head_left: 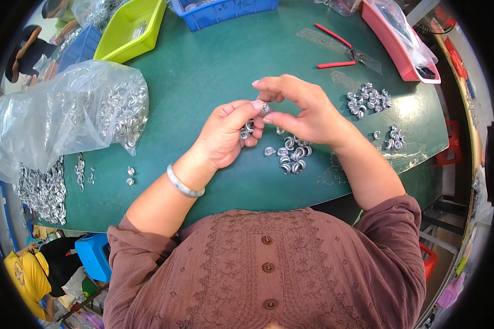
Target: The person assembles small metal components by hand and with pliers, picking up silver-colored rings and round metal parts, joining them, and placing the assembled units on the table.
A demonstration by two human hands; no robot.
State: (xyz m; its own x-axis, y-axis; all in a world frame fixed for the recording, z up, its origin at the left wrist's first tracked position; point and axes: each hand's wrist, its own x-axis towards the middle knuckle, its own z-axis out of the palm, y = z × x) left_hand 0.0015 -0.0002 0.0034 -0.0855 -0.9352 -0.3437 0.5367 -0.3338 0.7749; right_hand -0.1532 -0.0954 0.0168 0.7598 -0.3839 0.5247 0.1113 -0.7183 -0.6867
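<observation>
My left hand point(217, 131) pinches a small curved silver metal piece point(264, 108) between thumb and fingertips. More of these shiny curved pieces point(247, 130) rest in its curled fingers. Close beside it, my right hand point(313, 109) has thumb and index finger spread apart around the pinched piece; whether the thumb touches it I cannot tell. Just below my hands, a loose pile of similar pieces point(295, 156) lies on the green table point(203, 60). To the right are two smaller clusters, one farther off point(369, 100) and one nearer point(395, 137).
Red-handled pliers point(336, 64) lie open at the far right, near a pink basket point(383, 46). A clear plastic bag of metal pieces point(123, 109) and a heap of silver parts point(41, 194) occupy the left. A lime-green tray point(123, 52) and blue bin point(228, 19) stand behind.
</observation>
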